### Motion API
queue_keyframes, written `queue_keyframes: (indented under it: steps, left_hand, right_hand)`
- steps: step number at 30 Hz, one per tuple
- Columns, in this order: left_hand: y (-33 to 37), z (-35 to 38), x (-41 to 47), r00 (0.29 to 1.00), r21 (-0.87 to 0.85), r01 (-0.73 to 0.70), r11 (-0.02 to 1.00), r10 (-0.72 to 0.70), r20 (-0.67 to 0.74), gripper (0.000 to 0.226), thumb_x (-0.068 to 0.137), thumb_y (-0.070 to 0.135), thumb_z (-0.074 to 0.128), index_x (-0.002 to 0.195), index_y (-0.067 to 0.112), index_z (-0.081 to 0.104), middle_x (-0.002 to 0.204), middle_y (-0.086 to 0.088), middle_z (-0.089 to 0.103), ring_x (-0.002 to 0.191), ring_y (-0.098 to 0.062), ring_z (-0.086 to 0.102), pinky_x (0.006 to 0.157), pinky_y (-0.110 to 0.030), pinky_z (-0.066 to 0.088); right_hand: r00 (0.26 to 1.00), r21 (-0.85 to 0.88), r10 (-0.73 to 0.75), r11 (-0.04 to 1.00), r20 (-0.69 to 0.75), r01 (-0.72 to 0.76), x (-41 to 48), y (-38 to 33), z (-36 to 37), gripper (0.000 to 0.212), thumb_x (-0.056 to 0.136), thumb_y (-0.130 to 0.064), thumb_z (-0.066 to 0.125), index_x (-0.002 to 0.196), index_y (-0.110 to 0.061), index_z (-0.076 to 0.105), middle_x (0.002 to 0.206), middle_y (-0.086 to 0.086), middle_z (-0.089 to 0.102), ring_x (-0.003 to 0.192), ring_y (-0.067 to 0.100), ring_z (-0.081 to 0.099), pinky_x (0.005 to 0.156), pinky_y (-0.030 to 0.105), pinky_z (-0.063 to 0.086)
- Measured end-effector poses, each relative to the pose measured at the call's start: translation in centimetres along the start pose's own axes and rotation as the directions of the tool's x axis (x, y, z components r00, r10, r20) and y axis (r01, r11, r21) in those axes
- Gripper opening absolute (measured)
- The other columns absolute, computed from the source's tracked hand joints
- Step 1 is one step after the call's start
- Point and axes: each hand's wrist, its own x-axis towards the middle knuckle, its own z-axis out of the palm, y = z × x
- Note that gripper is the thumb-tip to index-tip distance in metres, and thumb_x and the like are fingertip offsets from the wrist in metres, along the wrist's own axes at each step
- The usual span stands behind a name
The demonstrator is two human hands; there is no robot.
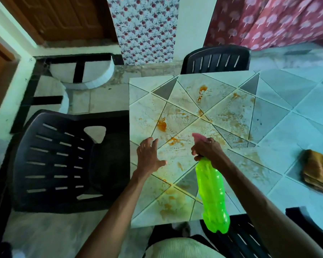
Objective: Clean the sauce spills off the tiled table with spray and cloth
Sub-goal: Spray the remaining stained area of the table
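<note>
Here, right fingers [195,152] grip a translucent green bottle [212,192].

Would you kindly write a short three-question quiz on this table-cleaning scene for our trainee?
1. True or false: the right hand grips the green spray bottle.
2. What does the left hand hold?
3. Where is the brown cloth? A) in the left hand B) on the tiled table, right of both hands C) draped over the bottle

Key: 1 true; 2 nothing; 3 B.
</note>
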Motion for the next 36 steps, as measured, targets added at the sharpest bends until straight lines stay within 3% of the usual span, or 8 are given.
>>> queue_keyframes:
  steps: [3,7,11,16,21,27,30,36]
  left_hand:
    - [2.3,0.9,0.2,0.998,0.02,-0.049,0.999,0.048,0.026,0.099,0.069,0.057,0.077,0.15,0.022,0.031,0.156,-0.008,0.023,0.143,-0.029,0.021,0.112,-0.044,0.023]
    - [6.2,2.4,-0.2,0.988,0.036,-0.143,0.989,0.14,0.066,0.097,0.067,0.055,0.077,0.147,0.02,0.036,0.154,-0.009,0.027,0.14,-0.029,0.025,0.109,-0.044,0.026]
    - [10.2,4.1,-0.9,0.974,0.019,-0.199,0.98,0.196,0.112,0.096,0.067,0.057,0.073,0.147,0.018,0.037,0.153,-0.011,0.029,0.14,-0.03,0.026,0.11,-0.045,0.024]
    - [17.8,6.8,-2.7,0.957,0.015,-0.272,0.962,0.268,0.108,0.087,0.066,0.058,0.06,0.141,0.017,0.047,0.148,-0.008,0.039,0.136,-0.03,0.034,0.108,-0.043,0.03]
    - [26.2,11.0,-5.4,0.932,0.039,-0.352,0.935,0.346,0.105,0.073,0.071,0.048,0.062,0.133,0.01,0.054,0.141,-0.01,0.049,0.13,-0.031,0.044,0.103,-0.044,0.039]
    - [36.3,15.2,-7.5,0.895,0.041,-0.434,0.9,0.425,0.135,0.069,0.075,0.038,0.071,0.132,0.003,0.054,0.138,-0.014,0.051,0.125,-0.034,0.05,0.099,-0.043,0.046]
    - [40.4,16.2,-7.2,0.879,0.071,-0.466,0.882,0.453,0.147,0.069,0.079,0.036,0.075,0.135,0.003,0.051,0.139,-0.014,0.048,0.126,-0.033,0.049,0.102,-0.041,0.043]
    - [46.8,17.4,-4.3,0.857,0.181,-0.508,0.842,0.474,0.203,0.089,0.084,0.052,0.068,0.15,0.006,0.03,0.153,-0.014,0.031,0.138,-0.031,0.035,0.11,-0.037,0.034]
  right_hand:
    - [0.997,0.009,0.032,0.999,-0.073,-0.031,-1.2,1.3,-1.6,0.031,0.09,-0.02,0.058,0.11,-0.001,0.073,0.07,0.018,0.069,0.053,0.022,0.061,0.051,0.03,0.053]
    - [1.0,0.03,-0.029,0.999,0.0,0.029,-2.7,3.9,-5.1,0.04,0.089,-0.014,0.059,0.124,-0.031,0.068,0.085,0.014,0.07,0.058,0.021,0.067,0.068,0.039,0.063]
    - [0.997,0.164,-0.067,0.984,-0.025,0.07,-3.9,6.9,-9.0,0.045,0.081,-0.023,0.068,0.125,-0.014,0.066,0.09,0.015,0.071,0.055,0.019,0.065,0.072,0.05,0.061]
    - [0.974,0.332,-0.227,0.917,-0.024,0.222,-8.0,10.5,-15.8,0.026,0.083,-0.022,0.062,0.102,-0.037,0.074,0.1,0.027,0.068,0.061,0.018,0.056,0.061,0.039,0.055]
    - [0.9,0.37,-0.415,0.822,-0.134,0.434,-10.7,15.7,-24.6,0.05,0.084,0.0,0.057,0.129,-0.022,0.059,0.108,0.013,0.068,0.062,0.011,0.055,0.055,0.026,0.055]
    - [0.762,0.295,-0.524,0.713,-0.38,0.636,-12.4,19.7,-35.2,0.042,0.086,-0.007,0.059,0.117,-0.035,0.067,0.101,0.0,0.07,0.063,0.011,0.06,0.055,0.027,0.054]
    - [0.725,0.252,-0.5,0.712,-0.474,0.656,-12.5,20.0,-39.9,0.026,0.086,-0.01,0.059,0.109,-0.007,0.07,0.083,0.005,0.067,0.055,0.016,0.06,0.054,0.026,0.05]
    - [0.633,0.186,-0.522,0.669,-0.571,0.72,-9.5,20.2,-49.5,0.032,0.09,-0.009,0.061,0.118,0.007,0.064,0.107,0.017,0.069,0.052,0.02,0.06,0.054,0.028,0.051]
